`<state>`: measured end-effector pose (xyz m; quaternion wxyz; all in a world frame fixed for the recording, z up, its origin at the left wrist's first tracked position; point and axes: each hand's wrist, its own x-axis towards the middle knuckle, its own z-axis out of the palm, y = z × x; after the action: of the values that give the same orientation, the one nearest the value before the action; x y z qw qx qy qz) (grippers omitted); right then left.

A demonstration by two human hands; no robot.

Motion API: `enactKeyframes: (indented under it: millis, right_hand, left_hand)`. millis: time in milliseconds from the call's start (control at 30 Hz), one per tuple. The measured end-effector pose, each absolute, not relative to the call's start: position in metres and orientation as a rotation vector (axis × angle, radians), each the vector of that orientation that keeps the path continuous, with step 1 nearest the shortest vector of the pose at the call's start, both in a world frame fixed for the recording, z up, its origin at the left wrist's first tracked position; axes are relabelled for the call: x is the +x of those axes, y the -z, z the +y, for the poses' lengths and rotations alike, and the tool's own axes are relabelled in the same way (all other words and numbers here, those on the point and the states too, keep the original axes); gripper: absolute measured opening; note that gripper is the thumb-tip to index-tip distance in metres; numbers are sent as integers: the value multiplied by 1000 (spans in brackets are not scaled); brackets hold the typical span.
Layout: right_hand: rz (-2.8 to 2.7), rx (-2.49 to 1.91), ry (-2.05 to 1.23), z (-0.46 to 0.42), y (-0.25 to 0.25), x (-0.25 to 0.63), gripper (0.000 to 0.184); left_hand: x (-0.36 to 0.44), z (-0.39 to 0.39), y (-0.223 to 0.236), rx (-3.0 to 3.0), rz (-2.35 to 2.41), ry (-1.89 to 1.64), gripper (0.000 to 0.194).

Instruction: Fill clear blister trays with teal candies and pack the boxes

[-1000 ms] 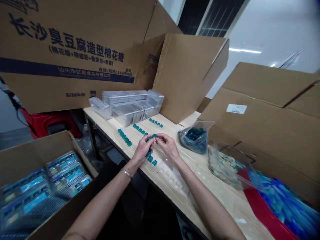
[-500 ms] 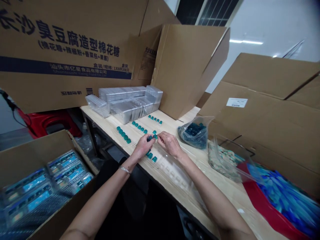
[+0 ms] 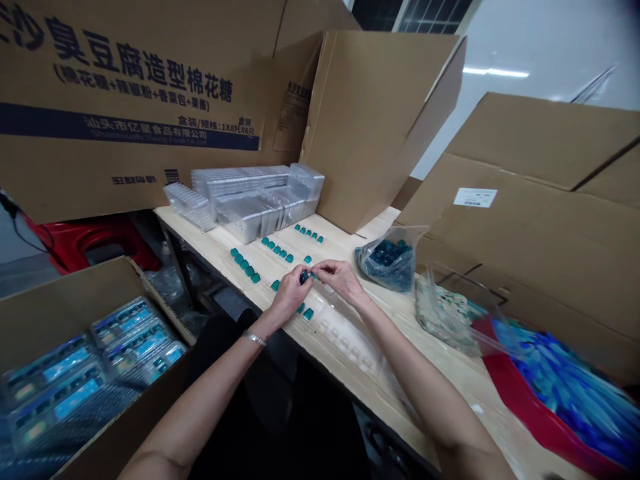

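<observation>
My left hand (image 3: pixel 290 292) is curled around a few dark teal keycaps (image 3: pixel 303 277), which peek out between thumb and fingers. Against it, my right hand (image 3: pixel 341 279) pinches a small teal keycap (image 3: pixel 314 275) at its fingertips. Both hands hover over the near part of the table, above clear plastic trays. One clear tray (image 3: pixel 345 341) with moulded hollows lies under my right forearm. Around the hands, teal keycaps sit in short rows: one row (image 3: pixel 245 265) to the left, another row (image 3: pixel 277 250) further back, and a third row (image 3: pixel 309 233) beyond. My left hand partly hides a nearer row.
Stacked clear plastic trays (image 3: pixel 260 200) stand at the table's back. To the right are a bag of dark teal keycaps (image 3: pixel 390 257), a bag of pale pieces (image 3: pixel 445 313) and a red basin (image 3: pixel 520 413) of blue items. Cardboard box (image 3: pixel 165 307) with packed sets sits lower left.
My right fingertips have moved in closer against my left hand, and the keycap between them is now more covered. The camera view has shifted slightly.
</observation>
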<state>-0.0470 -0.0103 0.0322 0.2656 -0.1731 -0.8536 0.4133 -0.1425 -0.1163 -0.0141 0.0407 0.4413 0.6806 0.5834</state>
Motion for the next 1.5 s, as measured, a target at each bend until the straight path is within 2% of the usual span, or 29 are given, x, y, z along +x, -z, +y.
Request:
enactKeyframes:
  millis: [100,300,467,633,1100,1267,1367,1500]
  right_hand:
    - [-2159,-519,-1159,10,-27,-48,27]
    - [-2158,-551,-860,57,-2,-62,17]
    - [-2333,-494,-636,68,17,-72,17]
    - [-2369,-449,-602,70,21,-79,19]
    - [-2404,-316,-761,63,18,-86,20]
    - [-2286,-398,-906,65,18,-91,11]
    - [-2181,-526,-1033,72,21,-95,17]
    - [-2152,-557,-1043,81,26,-98,24]
  left_hand:
    - [-143,-124,13,1207,1944,-1872,19]
    - [-141,-159,15,831,1526,-1918,37]
    - [-142,-170,22,762,1432,-1882,40]
    - [-145,-168,26,702,1413,-1847,43]
    - [-145,-167,25,735,1412,-1841,45]
    - [-145,-167,25,746,1437,-1829,44]
    - [-144,-167,24,752,1458,-1832,43]
    - [-144,-167,22,746,1463,-1835,42]
